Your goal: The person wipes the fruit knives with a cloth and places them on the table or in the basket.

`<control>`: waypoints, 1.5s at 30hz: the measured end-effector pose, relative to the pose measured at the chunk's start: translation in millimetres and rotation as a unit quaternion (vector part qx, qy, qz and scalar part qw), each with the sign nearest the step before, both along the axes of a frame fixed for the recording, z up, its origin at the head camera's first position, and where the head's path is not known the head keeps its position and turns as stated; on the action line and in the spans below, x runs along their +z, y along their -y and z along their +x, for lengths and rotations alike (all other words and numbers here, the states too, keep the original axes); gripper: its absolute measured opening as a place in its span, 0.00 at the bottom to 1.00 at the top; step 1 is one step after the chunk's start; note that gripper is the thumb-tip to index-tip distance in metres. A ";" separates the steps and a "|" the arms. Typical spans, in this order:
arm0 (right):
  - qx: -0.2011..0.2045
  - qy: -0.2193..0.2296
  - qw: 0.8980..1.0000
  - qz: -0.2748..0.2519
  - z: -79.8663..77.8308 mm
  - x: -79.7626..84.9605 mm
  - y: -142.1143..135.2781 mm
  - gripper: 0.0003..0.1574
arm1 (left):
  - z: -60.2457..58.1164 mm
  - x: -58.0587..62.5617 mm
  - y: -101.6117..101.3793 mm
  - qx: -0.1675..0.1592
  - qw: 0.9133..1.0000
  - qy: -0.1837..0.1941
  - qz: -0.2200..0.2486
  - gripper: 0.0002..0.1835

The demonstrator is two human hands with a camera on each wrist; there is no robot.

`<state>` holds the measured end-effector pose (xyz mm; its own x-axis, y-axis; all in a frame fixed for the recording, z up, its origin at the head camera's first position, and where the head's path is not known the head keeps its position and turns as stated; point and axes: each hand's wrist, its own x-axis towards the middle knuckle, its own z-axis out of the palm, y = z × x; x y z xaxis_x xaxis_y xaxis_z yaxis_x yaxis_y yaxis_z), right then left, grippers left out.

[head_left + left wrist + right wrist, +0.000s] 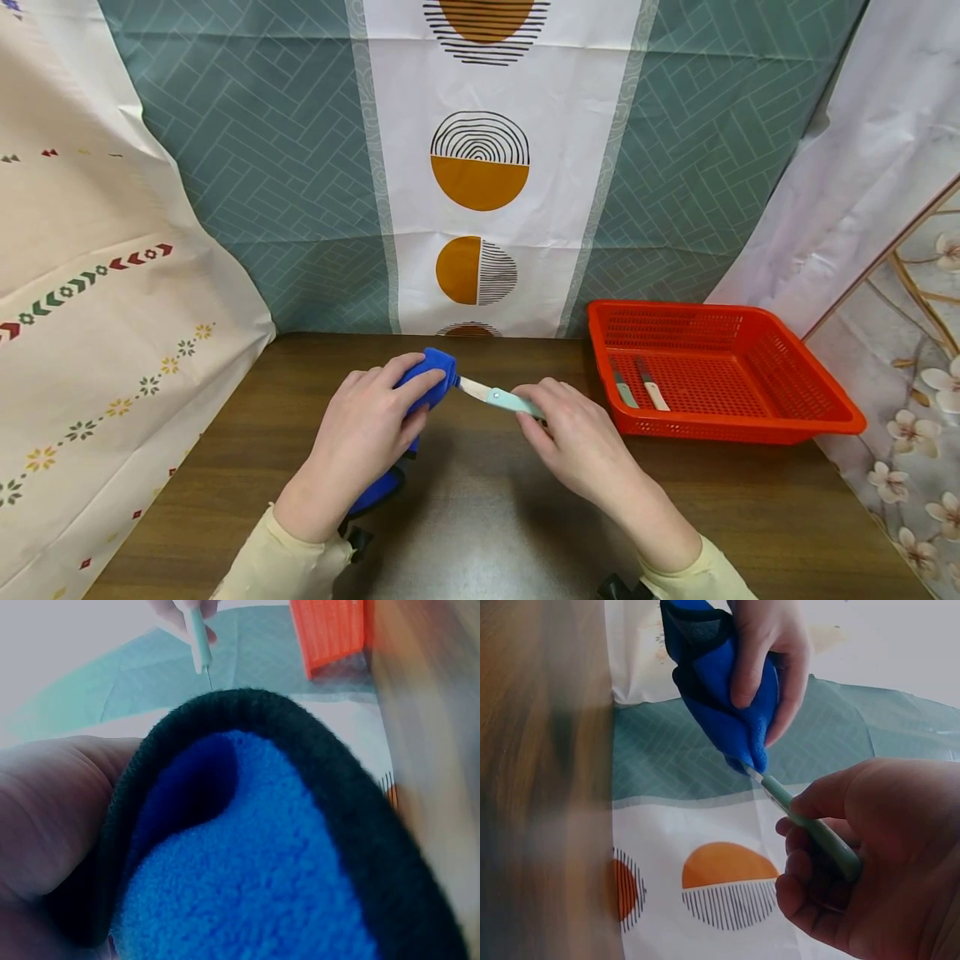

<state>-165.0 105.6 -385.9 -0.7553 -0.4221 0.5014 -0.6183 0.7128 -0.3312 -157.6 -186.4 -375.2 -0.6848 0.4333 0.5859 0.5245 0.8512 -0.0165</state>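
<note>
My left hand (367,425) grips a bunched blue cloth (437,364) with dark edging, and its loose end hangs below the hand. The cloth is folded around the blade of a knife (512,402), hiding the tip; a short stretch of blade shows beside the pale green handle. My right hand (577,433) holds that handle between thumb and curled fingers, as the right wrist view also shows with the knife's handle (810,825). Both hands are raised above the table. In the left wrist view the cloth (247,862) fills most of the picture.
A red plastic basket (750,427) stands at the back right of the brown wooden table (480,517). Inside lie a green-handled knife (625,393) and a white-handled knife (656,395). Patterned fabric (300,167) hangs behind the table and along both sides.
</note>
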 end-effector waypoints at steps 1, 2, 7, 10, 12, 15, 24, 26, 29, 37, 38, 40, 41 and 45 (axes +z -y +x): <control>0.000 -0.001 1.000 0.001 0.1 -0.1 -0.1 0.14 | -0.8 -0.2 1.2 0.001 1.000 0.001 0.001 0.26; -0.001 -0.002 1.000 0.002 0.2 -0.1 -0.2 0.14 | -1.5 -0.5 2.4 0.003 1.000 0.001 0.001 0.26; -0.001 -0.006 1.000 0.002 0.5 -0.3 -0.3 0.14 | -4.7 -1.8 7.0 0.010 1.000 0.000 0.005 0.25; -0.002 -0.004 1.000 0.002 0.7 -0.2 0.0 0.14 | -5.8 -2.5 8.7 0.012 1.000 0.000 0.006 0.25; -0.003 -0.003 1.000 0.002 0.7 -0.1 0.2 0.13 | -6.5 -3.0 9.6 0.013 1.000 -0.001 0.007 0.24; -0.005 0.000 1.000 0.001 0.9 0.2 0.3 0.13 | -7.1 -3.4 10.8 0.016 1.000 -0.002 0.005 0.24; -0.019 0.000 1.000 -0.012 0.8 -0.1 0.4 0.14 | -7.2 -2.2 12.2 0.024 1.000 -0.004 0.004 0.24; -0.023 0.002 1.000 -0.016 1.0 0.0 0.4 0.13 | -7.1 -1.6 12.0 0.024 1.000 -0.005 0.005 0.24; -0.029 0.008 0.999 -0.021 0.9 0.1 0.6 0.12 | -6.8 -1.0 11.8 0.022 1.000 -0.005 0.006 0.25; -0.060 0.043 0.996 -0.040 -0.3 1.4 1.5 0.09 | -5.9 -1.2 11.7 0.020 1.000 -0.004 0.005 0.25; -0.062 0.043 0.996 -0.040 -0.6 1.3 1.5 0.10 | -5.7 -1.1 11.7 0.020 1.000 -0.005 0.005 0.25; -0.064 0.045 0.996 -0.041 -0.8 1.1 1.1 0.11 | -5.5 -1.1 11.7 0.018 1.000 -0.006 0.006 0.25; -0.063 0.046 0.996 -0.042 -0.6 1.3 0.9 0.11 | -5.5 -1.1 11.7 0.018 1.000 -0.007 0.006 0.25; -0.060 0.047 0.996 -0.043 -0.4 1.2 0.4 0.13 | -4.9 -0.7 11.5 0.017 1.000 -0.009 0.006 0.24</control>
